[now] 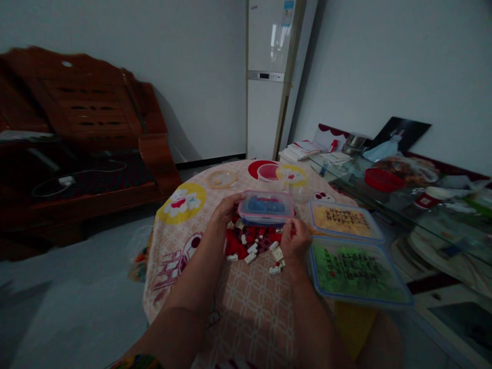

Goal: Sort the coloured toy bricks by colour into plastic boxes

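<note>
A small clear plastic container [265, 206] with a pink-rimmed lid and blue pieces inside is raised a little over the table. My left hand [227, 209] grips its left end. At its front right corner, my right hand [296, 240] is closed with curled fingers against the edge; the fingertips are partly hidden. Beneath and in front of the container lies a loose pile of red building blocks [236, 245] and white building blocks [251, 252], with a few white ones close to my right wrist.
To the right stand a lidded box of yellow-orange pieces [344, 220] and a lidded box of green pieces [359, 269]. A round lid [222, 179] and a clear tub [268, 172] sit at the back of the cloth-covered table [253, 312]. A cluttered glass table [353, 179] adjoins on the right.
</note>
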The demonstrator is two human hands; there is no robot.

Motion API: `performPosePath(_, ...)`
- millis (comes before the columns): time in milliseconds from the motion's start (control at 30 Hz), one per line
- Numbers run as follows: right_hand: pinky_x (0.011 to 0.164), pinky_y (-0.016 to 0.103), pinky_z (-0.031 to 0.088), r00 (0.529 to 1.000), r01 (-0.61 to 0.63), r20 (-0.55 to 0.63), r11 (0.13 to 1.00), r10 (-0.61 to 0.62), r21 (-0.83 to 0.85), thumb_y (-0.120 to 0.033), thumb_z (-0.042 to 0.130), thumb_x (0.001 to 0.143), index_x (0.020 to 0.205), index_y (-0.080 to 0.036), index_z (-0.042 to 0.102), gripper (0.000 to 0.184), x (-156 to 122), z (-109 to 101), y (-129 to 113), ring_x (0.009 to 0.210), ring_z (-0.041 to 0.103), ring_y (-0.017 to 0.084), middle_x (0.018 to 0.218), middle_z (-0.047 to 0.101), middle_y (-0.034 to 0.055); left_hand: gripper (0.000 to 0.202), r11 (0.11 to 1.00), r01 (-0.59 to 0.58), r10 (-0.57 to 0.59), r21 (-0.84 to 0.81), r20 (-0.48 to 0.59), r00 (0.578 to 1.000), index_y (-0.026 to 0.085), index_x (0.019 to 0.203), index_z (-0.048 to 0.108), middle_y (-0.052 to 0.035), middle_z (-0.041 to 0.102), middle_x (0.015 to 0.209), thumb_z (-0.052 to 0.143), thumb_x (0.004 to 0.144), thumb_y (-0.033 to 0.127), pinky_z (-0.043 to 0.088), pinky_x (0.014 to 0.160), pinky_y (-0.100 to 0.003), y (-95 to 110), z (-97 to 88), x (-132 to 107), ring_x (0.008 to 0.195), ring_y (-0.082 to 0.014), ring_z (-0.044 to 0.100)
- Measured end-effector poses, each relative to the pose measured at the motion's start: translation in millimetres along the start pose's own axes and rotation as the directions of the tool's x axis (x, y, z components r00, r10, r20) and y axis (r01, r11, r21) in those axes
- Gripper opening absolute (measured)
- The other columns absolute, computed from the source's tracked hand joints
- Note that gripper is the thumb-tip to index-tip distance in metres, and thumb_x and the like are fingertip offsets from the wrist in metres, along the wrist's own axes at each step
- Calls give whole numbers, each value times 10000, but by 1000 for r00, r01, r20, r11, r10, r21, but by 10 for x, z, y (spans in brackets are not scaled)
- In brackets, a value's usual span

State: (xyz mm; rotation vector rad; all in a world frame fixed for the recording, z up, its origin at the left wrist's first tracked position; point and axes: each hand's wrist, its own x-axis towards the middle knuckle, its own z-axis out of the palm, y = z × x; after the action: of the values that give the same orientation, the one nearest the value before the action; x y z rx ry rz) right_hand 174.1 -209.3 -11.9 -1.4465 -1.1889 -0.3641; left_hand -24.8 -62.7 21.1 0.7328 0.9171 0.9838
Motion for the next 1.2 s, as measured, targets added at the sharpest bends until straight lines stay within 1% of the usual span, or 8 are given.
performPosePath(100, 858, 381, 515, 994, -91, -57, 995, 93, 36, -392, 463, 983, 979, -183, 689, 308, 64, -17, 22, 896, 656, 239, 926, 717, 127, 230, 999, -48, 48, -11, 19, 999, 118, 828, 696, -19, 694, 629, 795, 638, 201, 508, 520, -236, -24, 13, -13, 551, -166, 658)
performPosePath(233, 1051, 485, 469, 969, -243, 66, 962, 237, 120, -459, 414, 982, 1191, -134, 691, 476, 81, 36, 21, 1177, 634, 296, 1240, 700, 214, 353, 992, -127, 127, -6, 38, 991, 81, 920, 731, -55, 746, 732, 788, 579, 152, 539, 564, -247, -11, 45, -68, 572, -153, 660)
performPosePath(400, 1067, 482, 481, 878, -478, 198, 820, 436, 315, -492, 536, 879, 1253, -136, 696, 541, 72, 107, 109, 1177, 660, 293, 1264, 726, 173, 342, 974, -209, 211, 84, -21, 977, 110, 855, 734, -17, 717, 673, 801, 524, 158, 484, 514, -220, 51, 115, -180, 525, -124, 612)
performPosePath(500, 1047, 459, 509, 822, -562, 245, 659, 514, 500, -450, 655, 786, 1246, -120, 698, 568, 71, 127, 166, 1158, 678, 282, 1260, 733, 164, 244, 953, -218, 229, 209, -26, 973, 131, 758, 707, 14, 658, 601, 810, 574, 253, 409, 462, -206, 82, 160, -209, 474, -103, 545)
performPosePath(633, 1039, 456, 521, 753, -613, 264, 495, 603, 616, -342, 724, 689, 1200, -120, 722, 557, 75, 141, 135, 1110, 694, 268, 1223, 751, 143, 348, 895, -246, 306, 373, -109, 946, 150, 610, 627, 39, 521, 489, 771, 704, 453, 303, 430, -205, 65, 232, -183, 444, -95, 462)
performPosePath(767, 989, 442, 549, 712, -610, 240, 412, 660, 677, -279, 717, 641, 1138, -140, 745, 517, 93, 147, 29, 1034, 708, 247, 1137, 776, 105, 323, 876, -299, 373, 378, -140, 917, 163, 591, 595, 55, 475, 487, 753, 719, 414, 311, 459, -203, 48, 314, -169, 467, -94, 456)
performPosePath(1033, 991, 426, 545, 740, -531, 180, 399, 648, 748, -221, 683, 637, 1075, -160, 758, 449, 145, 147, -121, 982, 710, 225, 1063, 783, 70, 342, 875, -293, 325, 386, -18, 946, 186, 554, 516, 64, 426, 468, 761, 669, 395, 258, 431, -208, 213, 284, -285, 425, -71, 344)
performPosePath(1200, 1012, 422, 528, 762, -555, 238, 419, 602, 718, -244, 700, 661, 1177, -169, 730, 522, 177, 116, -133, 1031, 703, 225, 1122, 772, 77, 432, 756, -342, 348, 558, 100, 932, 181, 505, 503, 49, 402, 453, 719, 715, 490, 228, 443, -220, 342, 223, -296, 441, -74, 337)
